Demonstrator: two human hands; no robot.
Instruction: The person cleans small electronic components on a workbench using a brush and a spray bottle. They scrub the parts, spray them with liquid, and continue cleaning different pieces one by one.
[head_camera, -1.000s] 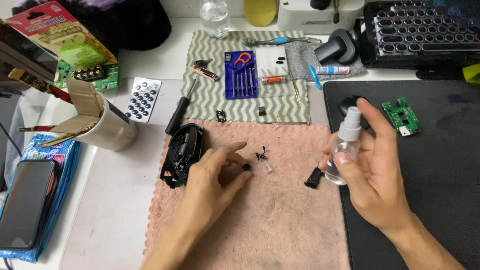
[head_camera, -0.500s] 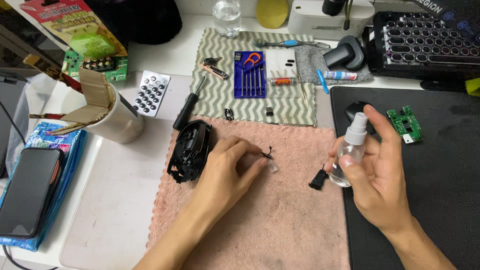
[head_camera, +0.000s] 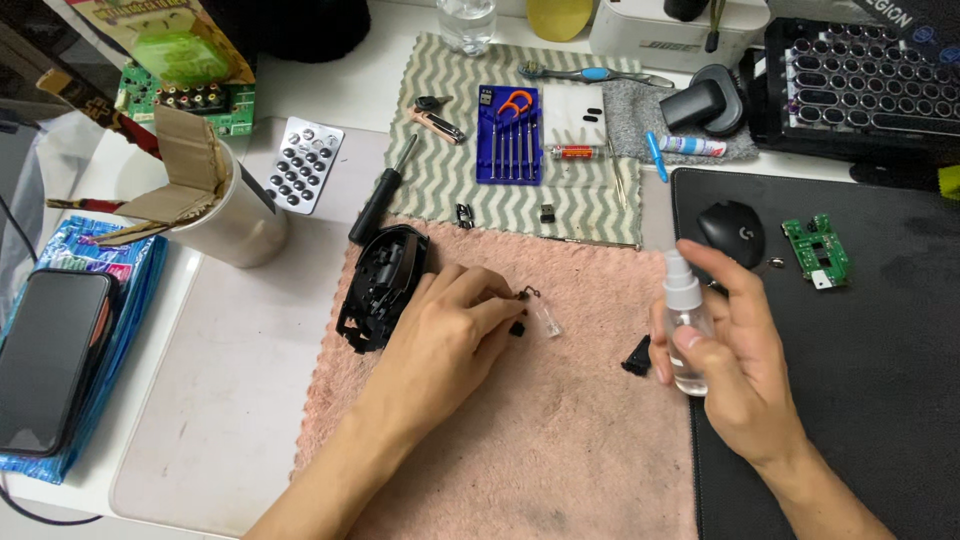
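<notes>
My right hand (head_camera: 735, 355) grips a small clear spray bottle (head_camera: 685, 325) upright over the right edge of a pink towel (head_camera: 520, 430). My left hand (head_camera: 445, 335) rests on the towel, its fingertips pinched on a tiny black part (head_camera: 518, 327) beside a small clear piece (head_camera: 548, 322). An opened black mouse shell (head_camera: 380, 285) lies just left of that hand. A small black clip (head_camera: 637, 355) lies on the towel next to the bottle.
A striped cloth (head_camera: 440, 170) holds a blue screwdriver set (head_camera: 510, 135) and small parts. A black screwdriver (head_camera: 385, 200), white cup (head_camera: 235, 215), remote (head_camera: 305, 165), phone (head_camera: 50, 360), black mouse (head_camera: 732, 232), green circuit board (head_camera: 818, 250) and keyboard (head_camera: 850, 80) surround the towel.
My left hand has slid right across the towel from the mouse shell to the tiny black part. The right hand stays on the spray bottle.
</notes>
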